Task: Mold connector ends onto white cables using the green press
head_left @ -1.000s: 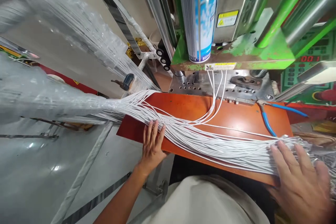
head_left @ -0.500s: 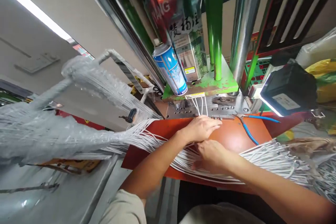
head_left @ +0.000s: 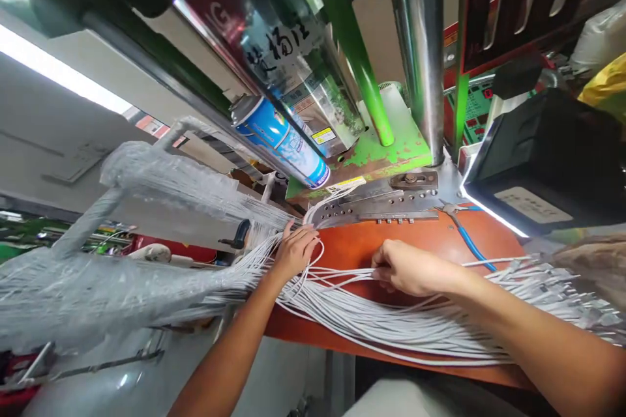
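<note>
A thick bundle of white cables (head_left: 372,319) runs across the orange work surface (head_left: 430,244), with small metal ends at the right. My left hand (head_left: 295,253) lies over the bundle's left part, fingers curled on a few white cables that loop up towards the machine's metal plate (head_left: 352,210). Closed in a pinch, my right hand (head_left: 403,266) grips several white cables near the middle of the surface. Its fingertips are partly hidden. To the left, plastic wrap (head_left: 161,293) encloses the cables.
Blue-handled pliers (head_left: 472,244) lie at the surface's right rear. A blue spray can (head_left: 286,143) and a metal tin (head_left: 325,111) stand on the green machine base (head_left: 405,156). A black lamp-like box (head_left: 548,169) overhangs the right. A wrapped frame (head_left: 88,221) stands left.
My hands have moved apart: the left went left along the bundle, the right slightly right with cables pinched. Cables that hung at the machine's front now bend left. The camera view has shifted.
</note>
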Available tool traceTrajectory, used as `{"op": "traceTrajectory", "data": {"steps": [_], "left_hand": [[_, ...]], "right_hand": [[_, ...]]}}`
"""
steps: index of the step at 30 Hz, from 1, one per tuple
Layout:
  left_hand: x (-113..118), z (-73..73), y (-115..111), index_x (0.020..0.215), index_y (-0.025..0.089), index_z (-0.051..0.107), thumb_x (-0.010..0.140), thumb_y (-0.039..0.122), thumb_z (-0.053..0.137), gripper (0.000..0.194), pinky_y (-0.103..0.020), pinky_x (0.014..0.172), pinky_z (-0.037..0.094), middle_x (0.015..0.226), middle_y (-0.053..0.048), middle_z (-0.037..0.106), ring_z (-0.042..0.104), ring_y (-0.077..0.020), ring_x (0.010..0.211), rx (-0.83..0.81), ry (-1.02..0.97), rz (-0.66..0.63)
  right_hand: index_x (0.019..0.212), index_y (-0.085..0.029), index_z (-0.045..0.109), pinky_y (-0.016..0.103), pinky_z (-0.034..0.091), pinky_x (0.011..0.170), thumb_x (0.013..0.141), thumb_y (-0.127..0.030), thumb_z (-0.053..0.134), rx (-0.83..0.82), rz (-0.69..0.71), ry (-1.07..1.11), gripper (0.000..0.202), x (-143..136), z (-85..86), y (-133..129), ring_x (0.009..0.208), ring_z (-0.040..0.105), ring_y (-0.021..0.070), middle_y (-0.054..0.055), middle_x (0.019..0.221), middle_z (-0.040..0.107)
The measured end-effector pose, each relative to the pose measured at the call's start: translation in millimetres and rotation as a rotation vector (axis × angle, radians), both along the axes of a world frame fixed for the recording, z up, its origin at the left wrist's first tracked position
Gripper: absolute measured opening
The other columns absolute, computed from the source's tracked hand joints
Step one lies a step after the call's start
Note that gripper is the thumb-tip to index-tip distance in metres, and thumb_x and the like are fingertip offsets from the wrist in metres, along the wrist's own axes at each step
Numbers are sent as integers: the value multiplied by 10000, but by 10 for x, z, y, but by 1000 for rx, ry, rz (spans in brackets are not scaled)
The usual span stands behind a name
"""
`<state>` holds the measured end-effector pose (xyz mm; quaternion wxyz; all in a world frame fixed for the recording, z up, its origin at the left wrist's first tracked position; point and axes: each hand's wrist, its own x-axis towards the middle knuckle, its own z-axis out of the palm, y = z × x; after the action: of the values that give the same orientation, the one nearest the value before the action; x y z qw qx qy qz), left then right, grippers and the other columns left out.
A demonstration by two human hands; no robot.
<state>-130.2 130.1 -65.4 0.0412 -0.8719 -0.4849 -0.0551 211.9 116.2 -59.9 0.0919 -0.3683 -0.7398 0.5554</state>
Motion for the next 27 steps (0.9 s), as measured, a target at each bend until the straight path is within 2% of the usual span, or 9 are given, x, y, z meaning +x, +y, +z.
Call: {"op": "traceTrajectory", "data": {"steps": [4,8,11,14,17,19,21,23,27], "left_hand": [[644,73,-195,1159,173,695,1052,225,463,261,-514,1223,304,1242,-110,717,607,-237,1274,5,-237,-138],[1187,330,-534,1393,155,561,1047,325,517,387,-387,1046,503,1295,-146,677,639,-245,1209,-180,-480,-285],[1251,607,-854,1406,177,560,1050,391,527,416,-312,888,529,1122,-105,724,693,-218,995,-385,-573,-251],[1066,767,-1175,1079,188,697,1070,400,464,315,-268,778,484,923,-60,705,648,-175,829,-588,-612,-6],[949,610,-1456,843,182,640,1026,484,525,371,-231,599,418,689,1,601,540,-127,615,-1051,-545,227],[1030,370,-1622,918,184,640,940,550,642,367,-213,531,389,673,21,582,506,-112,555,-1418,-549,225],[1196,136,-1757,982,176,634,856,600,734,453,-192,515,373,715,16,589,499,-97,563,-1643,-680,153],[1342,-14,-1829,949,162,612,853,648,721,507,-174,473,309,662,28,547,432,-70,516,-1704,-840,130],[1413,-69,-1745,1011,162,568,911,705,616,554,-181,372,174,557,79,459,283,-44,382,-1629,-987,282]], "right_hand": [[744,-163,665,265,357,607,912,-194,523,211,-34,-57,222,-76,-69,-54,643,583,155,55,718,691],[861,-188,703,293,335,647,992,-229,472,526,-150,-213,269,-103,182,-306,677,614,180,82,794,718],[817,-220,684,305,317,630,1052,-405,448,592,-134,-235,381,183,469,-532,631,579,178,49,720,670],[800,-232,656,314,332,658,1060,-478,427,659,-104,-182,425,650,575,-744,683,580,183,36,733,647],[780,-222,624,322,305,648,1037,-308,447,704,-60,-250,324,913,419,-1005,680,564,174,33,757,646],[738,-211,615,328,251,603,935,-169,519,676,54,-306,223,865,264,-1173,627,528,159,23,714,629],[734,-208,630,324,219,570,867,-150,586,583,199,-270,152,715,158,-1272,591,491,143,8,689,624],[751,-206,650,300,231,559,886,-218,624,465,228,-202,138,583,131,-1276,589,477,130,-3,690,628],[712,-182,644,261,295,604,914,-181,584,326,7,-155,211,541,187,-1101,618,488,117,-4,680,614]]}}
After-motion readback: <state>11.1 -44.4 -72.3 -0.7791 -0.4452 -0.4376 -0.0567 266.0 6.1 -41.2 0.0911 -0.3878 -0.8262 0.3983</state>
